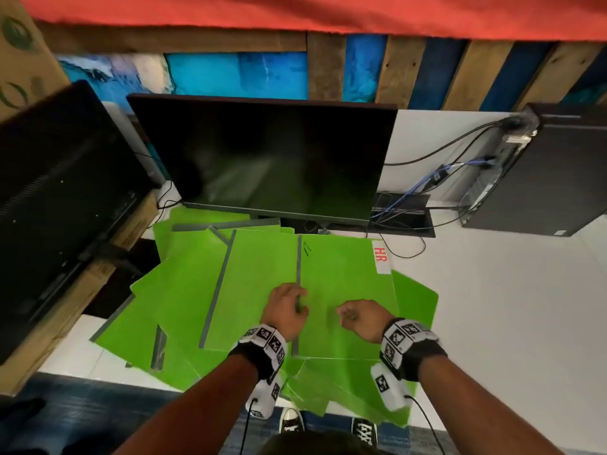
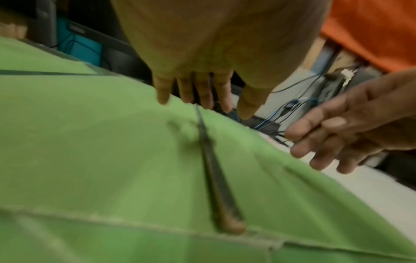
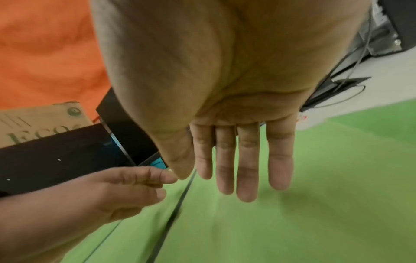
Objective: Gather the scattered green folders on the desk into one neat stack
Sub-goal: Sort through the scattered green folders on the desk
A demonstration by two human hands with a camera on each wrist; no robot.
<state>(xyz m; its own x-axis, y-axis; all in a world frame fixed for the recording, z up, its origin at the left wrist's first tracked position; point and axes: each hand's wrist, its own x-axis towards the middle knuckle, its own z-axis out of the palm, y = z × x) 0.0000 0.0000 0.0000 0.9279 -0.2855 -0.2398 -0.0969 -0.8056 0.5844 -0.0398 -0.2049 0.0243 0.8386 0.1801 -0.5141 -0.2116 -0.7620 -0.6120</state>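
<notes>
Several green folders (image 1: 184, 290) with grey spines lie fanned and overlapping on the white desk (image 1: 512, 310). Topmost is a folder with a white "HR." label (image 1: 345, 284), also seen in the wrist views (image 2: 112, 142) (image 3: 315, 195). My left hand (image 1: 285, 303) (image 2: 200, 99) is over its grey spine (image 1: 299, 257) (image 2: 211, 169), fingers pointing down with their tips at the folder, holding nothing. My right hand (image 1: 356, 318) (image 3: 236, 178) hovers just above the same folder's middle, fingers straight and together, empty. Some folders overhang the desk's near edge.
A dark monitor (image 1: 269, 159) stands right behind the folders, with a second screen (image 1: 59, 192) on a cardboard box (image 1: 65, 307) to the left. A computer tower (image 1: 542, 172) and loose cables (image 1: 410, 198) sit back right. Bare desk shows on the right.
</notes>
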